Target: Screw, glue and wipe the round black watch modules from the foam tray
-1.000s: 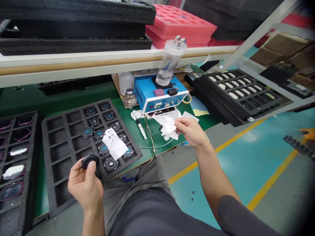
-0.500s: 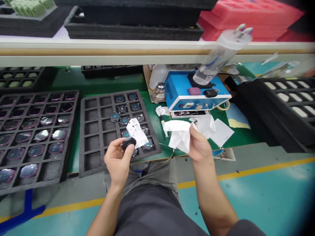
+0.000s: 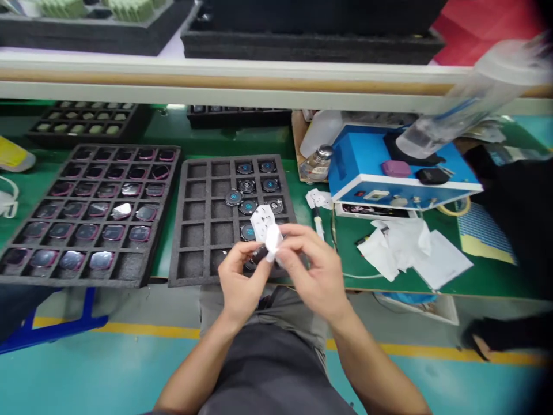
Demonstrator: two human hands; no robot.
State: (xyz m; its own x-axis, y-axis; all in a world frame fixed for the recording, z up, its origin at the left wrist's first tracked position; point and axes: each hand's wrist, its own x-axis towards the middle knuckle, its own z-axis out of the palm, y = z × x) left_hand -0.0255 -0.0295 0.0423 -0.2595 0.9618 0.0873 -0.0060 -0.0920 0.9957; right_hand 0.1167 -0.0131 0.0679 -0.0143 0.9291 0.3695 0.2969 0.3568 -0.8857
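Note:
Over the front right part of a grey foam tray [image 3: 197,225], my left hand [image 3: 242,282] grips a dark round watch part [image 3: 260,252] between thumb and fingers. My right hand [image 3: 314,268] pinches a small white wipe [image 3: 273,237] against that part, and the fingertips of both hands nearly meet. Behind them, a spotted white paper [image 3: 261,218] lies on the tray. Round black watch parts [image 3: 246,185] with blue marks sit in its right-hand compartments; one [image 3: 234,197] rests across a divider. My hands cover the tray's front right corner.
To the left, another foam tray [image 3: 129,265] holds several square watch parts. A blue machine [image 3: 367,167] bears a clear cylinder [image 3: 432,129]. Near it stand a glass bottle [image 3: 317,164], a pen-like tool [image 3: 318,223] and crumpled wipes [image 3: 393,248]. A shelf edge [image 3: 242,86] crosses above.
My right hand has moved left with a white wipe to the watch part in my left hand. The larger wipe it held up is no longer raised. The view has shifted left.

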